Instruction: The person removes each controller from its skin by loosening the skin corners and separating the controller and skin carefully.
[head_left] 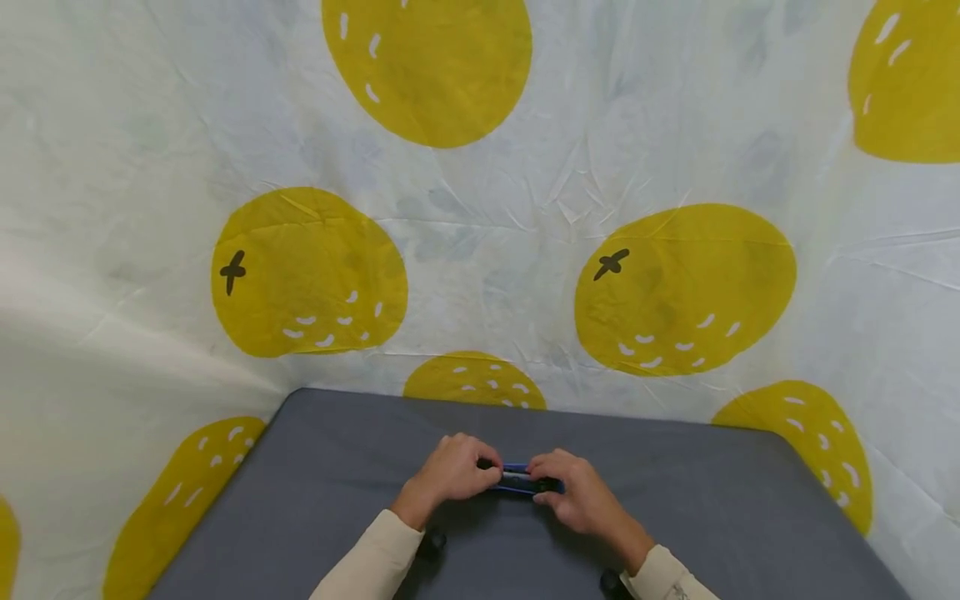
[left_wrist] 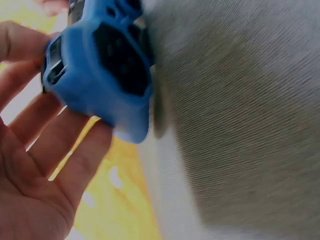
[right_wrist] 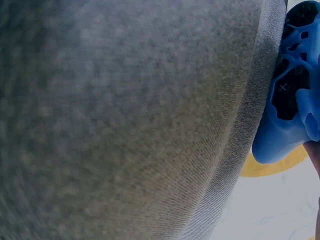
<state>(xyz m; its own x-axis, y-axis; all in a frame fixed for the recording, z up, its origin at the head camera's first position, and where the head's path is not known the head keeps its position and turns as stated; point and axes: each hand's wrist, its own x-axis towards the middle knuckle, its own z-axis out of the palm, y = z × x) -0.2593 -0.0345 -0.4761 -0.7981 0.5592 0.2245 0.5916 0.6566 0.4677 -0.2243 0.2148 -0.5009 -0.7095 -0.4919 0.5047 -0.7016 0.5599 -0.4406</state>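
Note:
A game controller in a blue rubbery cover is between the two hands above the grey surface. My left hand grips its left end; the left wrist view shows the fingers against the blue cover. At the other end, my right hand holds the controller with thumb and fingers. The right wrist view shows the dark button face with an X mark, framed by the blue cover. Part of the cover stands raised beside those buttons. Most of the right hand is outside that view.
A dark grey cloth-covered table spreads beneath the hands. Behind it hangs a pale sheet with large yellow fruit prints, meeting the table's back edge. Small black objects sit beneath the wrists.

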